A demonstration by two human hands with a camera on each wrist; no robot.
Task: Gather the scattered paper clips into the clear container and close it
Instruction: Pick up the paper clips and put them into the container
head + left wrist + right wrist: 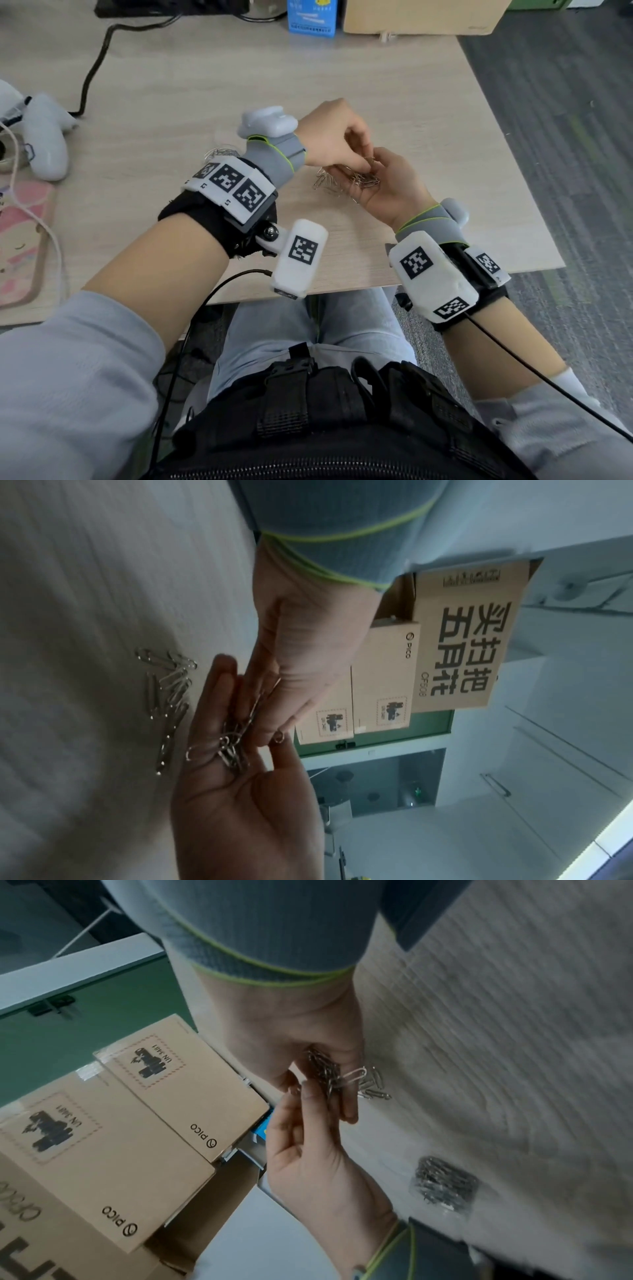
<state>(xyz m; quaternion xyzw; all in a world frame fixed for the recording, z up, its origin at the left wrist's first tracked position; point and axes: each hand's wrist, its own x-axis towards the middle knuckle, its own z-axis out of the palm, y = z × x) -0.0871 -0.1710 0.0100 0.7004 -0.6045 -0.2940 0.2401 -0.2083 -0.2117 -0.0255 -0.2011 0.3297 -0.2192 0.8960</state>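
Observation:
My right hand lies palm up just above the wooden table and carries a small pile of silver paper clips on its nearly straight fingers. My left hand reaches over that palm and pinches a paper clip between thumb and forefinger. More loose clips lie on the table beside the right fingertips. The clear container, with several clips in it, stands to the left and is mostly hidden behind my left wrist in the head view.
A white controller and a black cable lie at the far left. A blue carton and a cardboard box stand at the back. The table's right edge runs close to my right hand.

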